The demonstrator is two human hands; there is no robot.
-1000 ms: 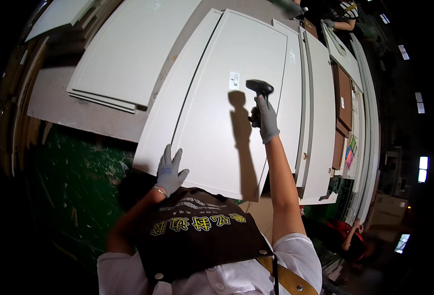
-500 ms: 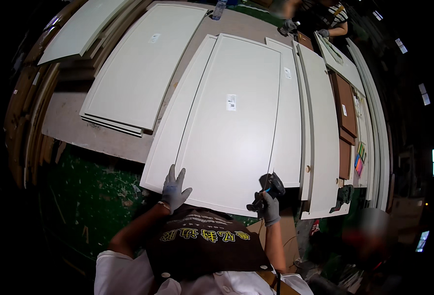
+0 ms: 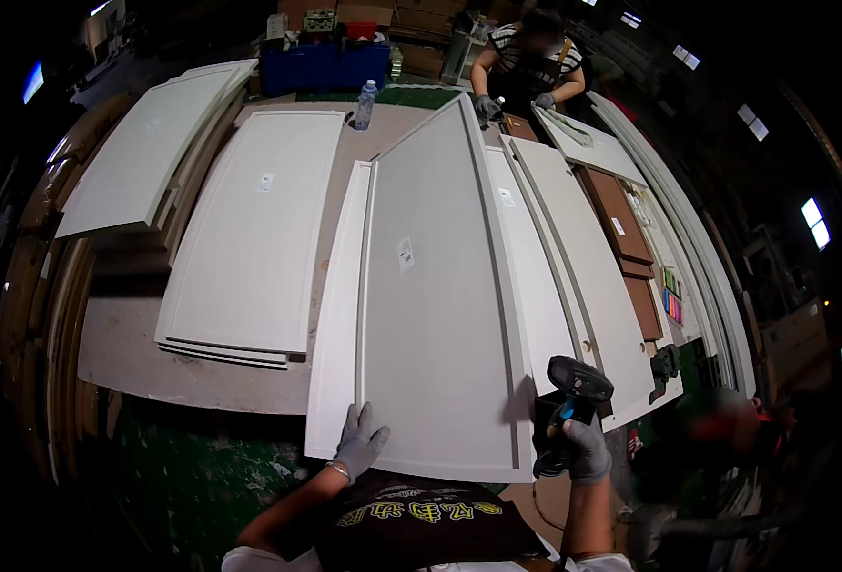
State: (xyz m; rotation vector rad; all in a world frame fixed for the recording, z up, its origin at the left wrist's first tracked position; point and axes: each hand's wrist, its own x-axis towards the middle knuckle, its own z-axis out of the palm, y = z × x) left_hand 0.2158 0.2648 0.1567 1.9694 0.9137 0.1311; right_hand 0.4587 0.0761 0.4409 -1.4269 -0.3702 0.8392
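Note:
A large off-white cabinet panel [image 3: 440, 286] with a small label stands tilted before me, its right edge raised above another white panel [image 3: 337, 334] under it. My left hand [image 3: 359, 443], in a grey glove, lies with fingers outstretched at the tilted panel's near left corner. In my gloved right hand [image 3: 588, 450], fingers wrapped round its grip, is a black pistol-grip tool [image 3: 581, 379] with a blue accent; its exact kind is unclear. This hand is beside the panel's near right corner; whether it touches the edge cannot be made out.
White panels [image 3: 249, 229] are stacked at left, more [image 3: 144, 157] behind them. Brown panels [image 3: 616, 214] and a dark power tool [image 3: 666, 367] lie at right. A plastic bottle [image 3: 365, 105] stands at the table's far edge. Across the table, a gloved co-worker [image 3: 535, 76] handles a cloth [image 3: 568, 129].
The labelled panel has gone from lying flat to tilted, its right side up. My right hand has moved right and is higher with the tool. The view has shifted to show more of the background.

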